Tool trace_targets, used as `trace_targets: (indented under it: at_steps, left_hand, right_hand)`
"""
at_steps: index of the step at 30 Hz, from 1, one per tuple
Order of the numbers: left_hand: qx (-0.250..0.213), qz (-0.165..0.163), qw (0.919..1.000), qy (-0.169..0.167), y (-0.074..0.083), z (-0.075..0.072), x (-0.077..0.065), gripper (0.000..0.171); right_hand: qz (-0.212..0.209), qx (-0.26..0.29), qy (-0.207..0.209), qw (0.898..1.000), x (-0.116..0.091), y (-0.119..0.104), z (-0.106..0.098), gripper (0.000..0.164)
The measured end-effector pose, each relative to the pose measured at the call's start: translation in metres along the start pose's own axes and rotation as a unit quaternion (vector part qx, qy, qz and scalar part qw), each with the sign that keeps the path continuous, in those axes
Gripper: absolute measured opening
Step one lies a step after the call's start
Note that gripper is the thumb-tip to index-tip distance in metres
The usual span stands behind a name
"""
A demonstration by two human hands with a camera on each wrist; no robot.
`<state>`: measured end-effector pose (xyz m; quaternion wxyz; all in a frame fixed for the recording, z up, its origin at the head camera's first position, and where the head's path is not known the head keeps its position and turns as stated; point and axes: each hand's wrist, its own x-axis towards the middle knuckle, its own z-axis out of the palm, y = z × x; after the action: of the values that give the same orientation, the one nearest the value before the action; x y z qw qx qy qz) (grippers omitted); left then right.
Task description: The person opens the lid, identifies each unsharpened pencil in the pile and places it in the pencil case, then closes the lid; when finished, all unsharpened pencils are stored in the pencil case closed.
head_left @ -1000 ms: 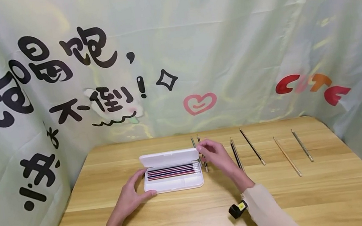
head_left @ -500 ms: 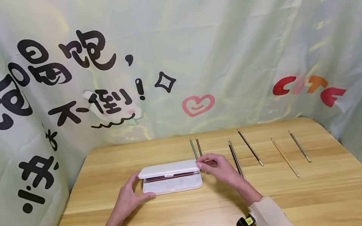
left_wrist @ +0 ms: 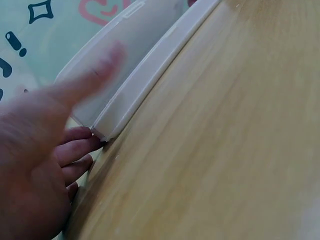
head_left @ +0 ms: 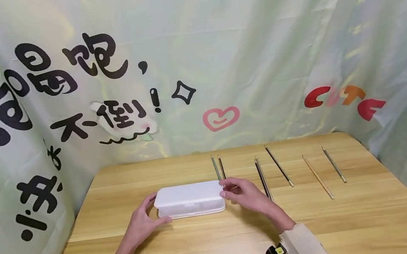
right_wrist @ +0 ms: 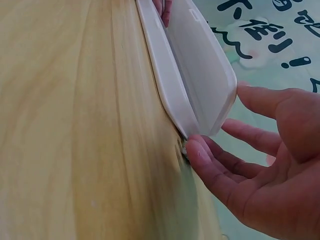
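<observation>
A white plastic pencil case (head_left: 192, 211) lies on the table, its lid (head_left: 188, 193) tilted partway down over the base. From above, the lid hides the inside. My left hand (head_left: 141, 222) holds the case's left end, thumb at the front corner and fingers at the back. In the left wrist view its thumb (left_wrist: 95, 75) is blurred, and fingertips touch the end of the base (left_wrist: 145, 85). At the right end, my right hand (head_left: 247, 196) holds the lid's corner between thumb and fingers. The right wrist view shows that thumb on the lid's edge (right_wrist: 227, 82), other fingers beside the base.
Behind the case lie a teal pencil (head_left: 215, 166) and a black pencil (head_left: 221, 165), partly covered. To the right are a close pair of pencils (head_left: 262, 179), a black one (head_left: 279, 166), a wood-coloured one (head_left: 318, 177) and a grey one (head_left: 334, 164). A printed curtain (head_left: 258, 72) hangs behind the table.
My right hand has swung the lid forward and down from upright. The row of pencils inside the case, visible earlier, is now covered. My left hand keeps its place at the left end.
</observation>
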<state>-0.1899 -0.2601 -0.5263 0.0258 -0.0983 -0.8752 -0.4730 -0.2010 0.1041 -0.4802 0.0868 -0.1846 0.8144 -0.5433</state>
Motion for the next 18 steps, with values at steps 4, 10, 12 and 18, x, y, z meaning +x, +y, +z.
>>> trace_targets:
  at_steps: [4,10,12,18]
  left_hand:
    - [-0.011,-0.011,0.9999,0.003,0.0007,-0.0014,0.0013,0.063]
    - [-0.017,-0.014,0.9997,0.009,-0.0006,-0.0018,0.0003,0.062]
    - [-0.014,-0.015,0.9998,0.009,-0.0006,-0.0021,0.0000,0.065]
    - [0.007,-0.015,0.9999,0.001,-0.0021,-0.0020,0.0008,0.076]
  right_hand:
    - [0.012,0.001,-0.005,1.000,0.0001,-0.0013,0.0006,0.044]
    - [0.014,-0.027,-0.006,1.000,0.0010,-0.0013,0.0029,0.042]
    - [0.016,-0.039,-0.003,0.999,0.0011,-0.0016,0.0035,0.042]
    - [0.013,-0.068,0.008,0.998,0.0011,-0.0014,0.0054,0.042]
